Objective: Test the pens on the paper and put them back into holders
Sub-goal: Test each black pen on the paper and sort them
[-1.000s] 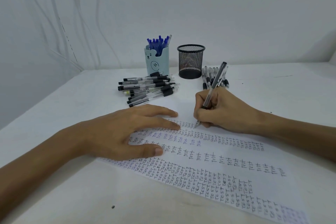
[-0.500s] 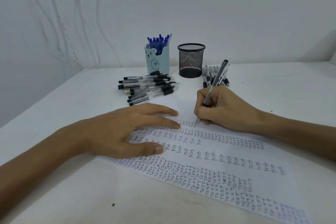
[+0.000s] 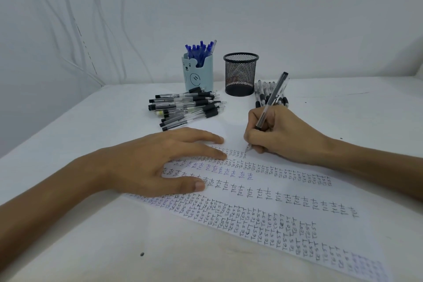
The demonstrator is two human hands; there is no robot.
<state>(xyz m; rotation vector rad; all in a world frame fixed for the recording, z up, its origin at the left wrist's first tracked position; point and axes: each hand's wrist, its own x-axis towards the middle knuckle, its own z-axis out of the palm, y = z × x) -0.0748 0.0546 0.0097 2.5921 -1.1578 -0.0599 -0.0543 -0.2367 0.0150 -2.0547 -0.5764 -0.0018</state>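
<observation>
- Writing with a pen (image 3: 271,101) pinched in the right hand (image 3: 281,135), tip on the paper (image 3: 286,190); the left hand (image 3: 155,162) lies spread flat on it.
- Beyond both hands, loose pens (image 3: 187,107) await the mesh holder (image 3: 240,74); much likely remains.

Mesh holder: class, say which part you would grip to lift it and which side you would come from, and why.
Probably the top rim, from above. The mesh holder stands upright, open-mouthed and seemingly empty, so the rim can be pinched. The bear holder stands close on its left and pens lie beside its right, crowding a side grasp.
</observation>
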